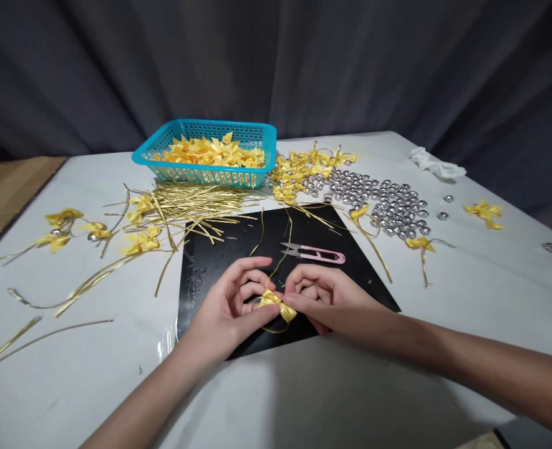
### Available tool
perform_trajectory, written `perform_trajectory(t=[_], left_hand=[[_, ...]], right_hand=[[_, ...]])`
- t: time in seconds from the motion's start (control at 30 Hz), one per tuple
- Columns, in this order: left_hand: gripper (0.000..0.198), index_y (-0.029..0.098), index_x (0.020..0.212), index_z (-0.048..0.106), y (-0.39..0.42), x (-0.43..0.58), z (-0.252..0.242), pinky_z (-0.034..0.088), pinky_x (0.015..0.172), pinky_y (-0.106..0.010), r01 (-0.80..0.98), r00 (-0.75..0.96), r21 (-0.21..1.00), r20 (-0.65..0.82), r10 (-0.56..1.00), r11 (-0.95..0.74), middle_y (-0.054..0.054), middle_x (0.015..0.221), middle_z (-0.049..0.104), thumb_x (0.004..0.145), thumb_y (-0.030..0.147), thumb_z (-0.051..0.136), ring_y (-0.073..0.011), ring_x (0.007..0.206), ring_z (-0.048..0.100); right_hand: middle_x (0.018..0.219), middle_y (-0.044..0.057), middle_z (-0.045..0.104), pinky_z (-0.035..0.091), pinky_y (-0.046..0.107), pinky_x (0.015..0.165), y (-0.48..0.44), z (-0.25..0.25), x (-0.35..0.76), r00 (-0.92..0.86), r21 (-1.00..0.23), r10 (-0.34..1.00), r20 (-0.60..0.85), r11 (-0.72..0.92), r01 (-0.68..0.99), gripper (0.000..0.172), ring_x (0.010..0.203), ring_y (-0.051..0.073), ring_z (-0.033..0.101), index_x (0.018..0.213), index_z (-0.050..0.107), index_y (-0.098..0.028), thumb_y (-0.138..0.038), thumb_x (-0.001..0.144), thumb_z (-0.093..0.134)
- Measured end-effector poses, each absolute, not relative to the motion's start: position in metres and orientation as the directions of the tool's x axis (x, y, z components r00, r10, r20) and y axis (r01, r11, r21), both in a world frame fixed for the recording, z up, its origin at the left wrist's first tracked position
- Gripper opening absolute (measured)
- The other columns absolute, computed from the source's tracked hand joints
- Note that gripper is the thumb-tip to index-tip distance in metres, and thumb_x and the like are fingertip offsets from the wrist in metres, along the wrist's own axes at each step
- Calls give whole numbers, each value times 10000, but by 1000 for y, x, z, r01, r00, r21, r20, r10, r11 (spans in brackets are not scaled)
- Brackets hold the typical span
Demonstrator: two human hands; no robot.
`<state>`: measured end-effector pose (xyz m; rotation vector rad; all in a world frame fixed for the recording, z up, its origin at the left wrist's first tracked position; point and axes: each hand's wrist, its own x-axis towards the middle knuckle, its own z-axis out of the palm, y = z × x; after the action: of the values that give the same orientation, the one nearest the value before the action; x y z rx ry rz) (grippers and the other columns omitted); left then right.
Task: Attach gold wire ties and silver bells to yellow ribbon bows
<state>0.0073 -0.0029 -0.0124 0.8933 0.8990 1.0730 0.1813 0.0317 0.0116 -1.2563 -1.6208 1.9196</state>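
Note:
A yellow ribbon bow [269,299] is held between both hands, above a black mat [224,249]. My left hand [238,302] pinches its left part between thumb and fingers. From the right, my right hand [320,293] is closed with thumb and forefinger at the bow's edge; whether cord or ribbon is in that pinch is hard to make out. Thin gold cord [278,268] runs up from the bow, and a loop of it hangs below. Just beyond my hands lie pink-handled thread snips [315,253], blades to the left.
A blue basket [205,167] of yellow ribbon pieces stands at the back. Gold cords [201,202] lie before it. Silver beads [392,206] are heaped at right, beside finished-looking yellow bows [299,165]. A crumpled white tissue [437,165] lies far right.

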Motion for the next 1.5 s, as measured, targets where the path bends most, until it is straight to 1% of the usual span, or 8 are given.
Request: perform_trajectory(t=[0.23,0.4,0.53,0.63,0.8,0.9,1.33,1.5], left_hand=[[439,205,1088,534,-5,10,-12,470,573,-113,-288,206,931,-170,964,225,19,782,572,698,133,722,-63,691,554],[437,210,1070,540,-4,10,-9,501,627,-160,-295,188,927,-181,965,231,10,820,578,684,126,727,-81,722,582],[387,205,1042,556,-5,10,-8,503,672,-175,-256,163,947,-154,975,193,-11,877,594,694,150,716,-109,801,596],[340,189,1010,570,-5,11,-9,493,676,-172,-179,100,970,-150,984,167,-24,904,587,702,200,714,-122,846,576],[221,142,867,580,-4,13,-4,451,592,-174,-76,96,966,-239,966,247,-8,737,578,728,282,679,-94,665,538],[233,129,816,583,-3,14,2,456,589,-196,-39,111,958,-280,954,286,-13,693,583,705,304,689,-109,647,547],[298,142,779,560,-1,14,-1,471,596,-198,-148,86,936,-308,947,318,13,626,617,637,310,760,-100,590,588],[279,151,807,571,-2,13,-2,472,603,-211,-150,90,946,-277,957,288,9,649,619,672,334,732,-111,606,596]], right_hand=[[491,-86,413,218,127,372,29,15,176,-462,-901,786,-411,-275,335,311,427,30,338,751,507,-151,-378,697,713],[626,-53,508,323,147,384,35,15,180,-639,-891,624,-449,-366,268,400,410,33,433,873,516,-153,-494,722,662],[796,-12,572,337,139,350,38,9,182,-650,-909,648,-397,-374,182,419,385,0,412,914,520,-149,-459,697,700],[737,-22,566,364,134,337,39,6,182,-616,-903,674,-408,-395,165,424,386,5,395,897,534,-139,-448,674,721],[647,-53,520,357,117,326,39,7,181,-610,-903,680,-406,-399,157,358,376,5,397,849,555,-139,-430,704,703],[636,-55,523,356,121,330,39,8,182,-615,-906,679,-401,-394,156,348,376,10,404,857,553,-144,-432,715,688],[660,-47,528,390,127,366,43,11,185,-661,-893,625,-415,-420,163,361,411,14,408,912,570,-139,-414,719,701],[623,-51,523,386,129,379,43,11,185,-661,-889,620,-421,-427,166,321,420,23,422,918,577,-135,-376,738,688]])
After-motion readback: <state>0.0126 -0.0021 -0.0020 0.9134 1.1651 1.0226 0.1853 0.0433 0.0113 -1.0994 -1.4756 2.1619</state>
